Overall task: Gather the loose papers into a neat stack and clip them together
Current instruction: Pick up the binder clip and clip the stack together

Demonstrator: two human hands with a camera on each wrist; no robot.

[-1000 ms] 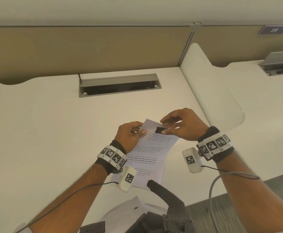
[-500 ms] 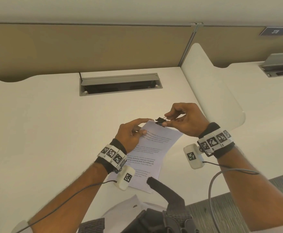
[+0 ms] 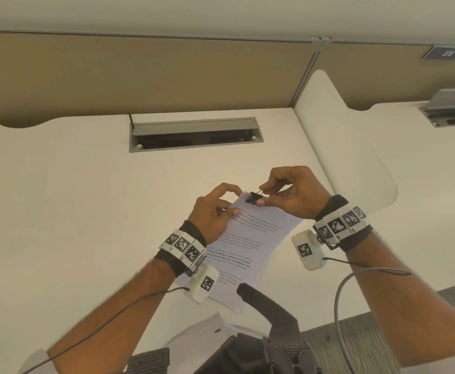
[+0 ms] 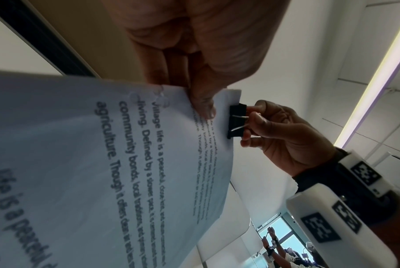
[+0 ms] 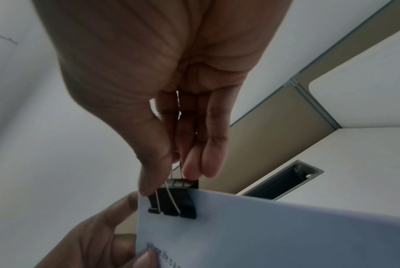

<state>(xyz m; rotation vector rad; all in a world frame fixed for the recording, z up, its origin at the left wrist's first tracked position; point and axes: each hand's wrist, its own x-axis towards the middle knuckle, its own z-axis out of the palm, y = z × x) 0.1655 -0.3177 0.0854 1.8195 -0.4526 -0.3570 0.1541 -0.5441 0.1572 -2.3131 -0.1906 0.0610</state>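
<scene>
A stack of white printed papers (image 3: 250, 238) is held tilted above the cream desk (image 3: 59, 211). My left hand (image 3: 215, 209) pinches the stack's top left corner between thumb and fingers (image 4: 201, 101). A black binder clip (image 3: 254, 197) sits over the stack's top edge near that corner. My right hand (image 3: 288, 193) pinches the clip's wire handles (image 5: 177, 166), thumb on one side and fingers on the other. In the right wrist view the clip (image 5: 173, 197) straddles the paper edge (image 5: 263, 226). In the left wrist view the clip (image 4: 237, 120) grips the page edge.
A grey cable tray opening (image 3: 194, 133) is set into the desk behind the hands. Tan partition panels (image 3: 140, 76) stand at the back. A white rounded divider (image 3: 342, 147) rises at the right. A dark chair armrest (image 3: 269, 309) is near my body.
My right hand carried the clip from on top of the page up to the stack's top edge, where it now sits over the paper. My left hand kept its hold on the corner.
</scene>
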